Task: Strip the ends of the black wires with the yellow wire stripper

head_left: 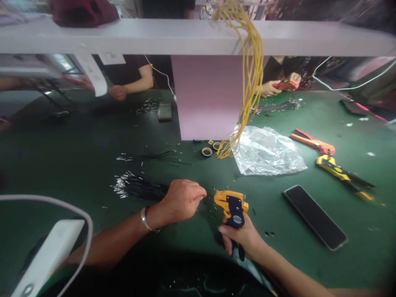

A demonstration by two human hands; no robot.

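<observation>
My right hand (238, 235) is wrapped round the handles of a yellow and dark blue wire stripper (235, 208), its jaws pointing left. Close to those jaws, my left hand (185, 199) pinches a thin dark wire (209, 196) between thumb and fingers. The wire's end reaches the mouth of the tool; whether it is inside I cannot tell. Behind my left hand lies a bundle of black wires (144, 187) with pale ends fanned out to the left. Small bits of cut wire are scattered below the jaws.
Yellow cables (252, 74) hang from the shelf (139, 39) beside a pink panel (207, 95). A clear plastic bag (269, 150), tape roll (206, 152), orange pliers (314, 142), yellow-black tool (337, 169) and phone (315, 216) lie on the green table. Co-workers' hands work across it.
</observation>
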